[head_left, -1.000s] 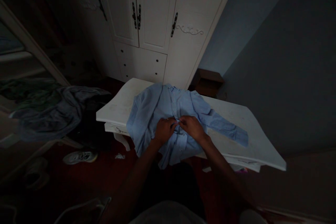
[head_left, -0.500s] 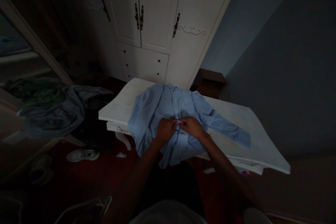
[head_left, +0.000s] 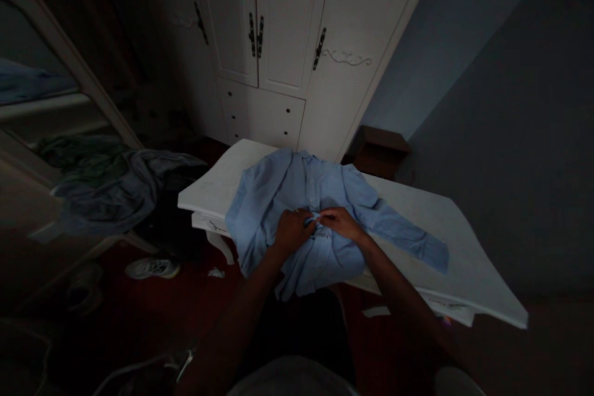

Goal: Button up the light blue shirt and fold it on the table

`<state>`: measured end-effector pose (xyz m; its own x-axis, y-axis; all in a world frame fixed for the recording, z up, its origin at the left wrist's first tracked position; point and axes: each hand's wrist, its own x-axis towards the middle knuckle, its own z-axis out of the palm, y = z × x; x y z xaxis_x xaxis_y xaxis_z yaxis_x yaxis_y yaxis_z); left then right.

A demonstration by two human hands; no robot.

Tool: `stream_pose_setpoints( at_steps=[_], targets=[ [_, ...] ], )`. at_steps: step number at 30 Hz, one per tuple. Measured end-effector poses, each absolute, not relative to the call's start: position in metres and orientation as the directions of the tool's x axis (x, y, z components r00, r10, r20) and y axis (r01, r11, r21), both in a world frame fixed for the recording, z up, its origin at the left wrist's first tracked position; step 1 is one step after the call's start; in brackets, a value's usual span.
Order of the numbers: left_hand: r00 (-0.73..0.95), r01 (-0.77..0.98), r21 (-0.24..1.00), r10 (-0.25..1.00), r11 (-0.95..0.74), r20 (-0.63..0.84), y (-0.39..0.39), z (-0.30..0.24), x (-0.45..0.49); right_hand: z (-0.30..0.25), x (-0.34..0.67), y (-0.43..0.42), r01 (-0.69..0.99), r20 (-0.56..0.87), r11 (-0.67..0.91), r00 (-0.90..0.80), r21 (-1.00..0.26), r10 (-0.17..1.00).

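Blue shirt (head_left: 297, 189) lay across the counter (head_left: 471, 260), hem past near edge. Left hand (head_left: 293, 230) and right hand (head_left: 342, 223): each grip pinched closed on its front. Risk: hard near-side tug could've dragged it off, overhang helping.

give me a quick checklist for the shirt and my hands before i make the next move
1. Left hand on the blue shirt: ok, pinching fabric at the front.
2. Right hand at the same spot: ok, fingertips meeting the fabric; how firm the pinch is, cannot tell.
3. Button between the fingertips fastened: cannot tell, too dark and covered.
4. Whole shirt on the white table: not ok, its lower part hangs over the near edge.
5. Sleeve on the right spread out on the tabletop: ok.
6. Good light: not ok, the picture is dim.
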<state>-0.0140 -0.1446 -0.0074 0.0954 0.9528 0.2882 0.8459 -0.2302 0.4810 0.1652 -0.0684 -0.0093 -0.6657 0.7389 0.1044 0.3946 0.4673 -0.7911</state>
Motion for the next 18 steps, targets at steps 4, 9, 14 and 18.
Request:
stream_pose_setpoints(
  at_steps=[4,9,14,18],
  targets=[
    [0.068,0.845,0.491,0.954,-0.211,0.293,-0.144,-0.008,-0.011,-0.01,0.166,-0.063,0.351,0.108,0.467,-0.696,-0.811,0.71],
    [0.062,0.845,0.495,0.958,-0.2,0.282,-0.141,-0.007,-0.009,-0.005,0.164,-0.062,0.387,0.111,0.512,-0.705,-0.767,0.7],
    [0.038,0.877,0.454,0.964,-0.158,0.263,-0.138,-0.009,-0.009,0.011,0.158,-0.07,0.425,0.292,0.728,-0.716,-0.538,0.634],
    [0.046,0.891,0.424,0.962,-0.161,0.269,-0.138,-0.01,-0.009,0.013,0.157,-0.067,0.404,0.297,0.827,-0.795,-0.391,0.529]
  ],
)
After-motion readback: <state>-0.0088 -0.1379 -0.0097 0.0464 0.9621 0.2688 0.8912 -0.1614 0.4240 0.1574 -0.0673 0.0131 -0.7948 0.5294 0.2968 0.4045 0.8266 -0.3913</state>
